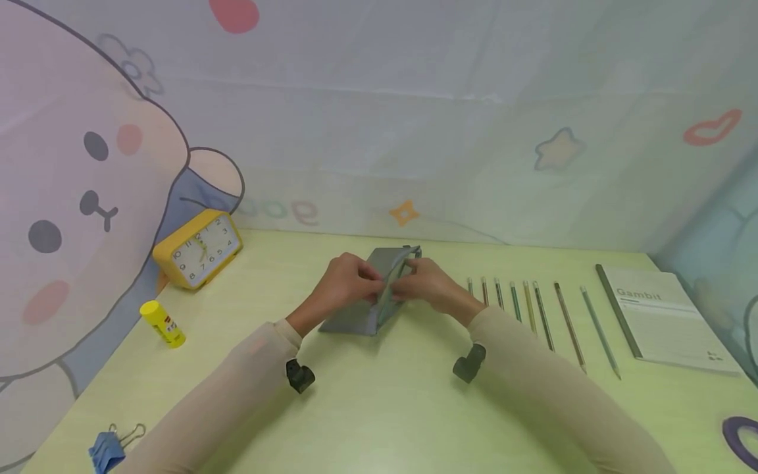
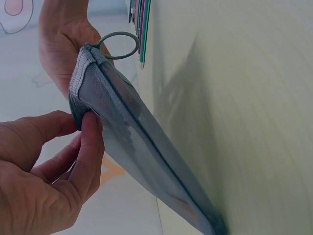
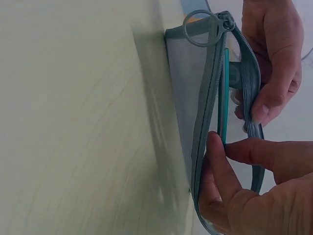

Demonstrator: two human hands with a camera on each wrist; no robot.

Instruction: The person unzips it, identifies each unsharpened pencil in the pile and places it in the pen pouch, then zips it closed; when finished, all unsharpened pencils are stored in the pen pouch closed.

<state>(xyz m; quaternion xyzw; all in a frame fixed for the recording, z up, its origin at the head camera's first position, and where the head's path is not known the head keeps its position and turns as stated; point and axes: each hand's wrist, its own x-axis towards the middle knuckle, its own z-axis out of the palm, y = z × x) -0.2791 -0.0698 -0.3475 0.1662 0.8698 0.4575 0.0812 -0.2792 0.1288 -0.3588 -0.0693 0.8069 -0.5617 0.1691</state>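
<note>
A grey mesh zip pouch stands tilted on the table, its zipper parted at the top. My left hand pinches one zippered edge between thumb and fingers, as the left wrist view shows. With its fingertips inside the opening, my right hand pinches the near end of a slim teal stick, apparently a pencil. The stick lies between the zipper edges; the pouch hides part of it. A ring pull hangs at the zipper's end.
Several pencils lie in a row to the right, beside a notebook. A purple tape roll is at the right edge. Leftward are a yellow clock, a glue stick and a blue binder clip. A printed cloth hangs behind.
</note>
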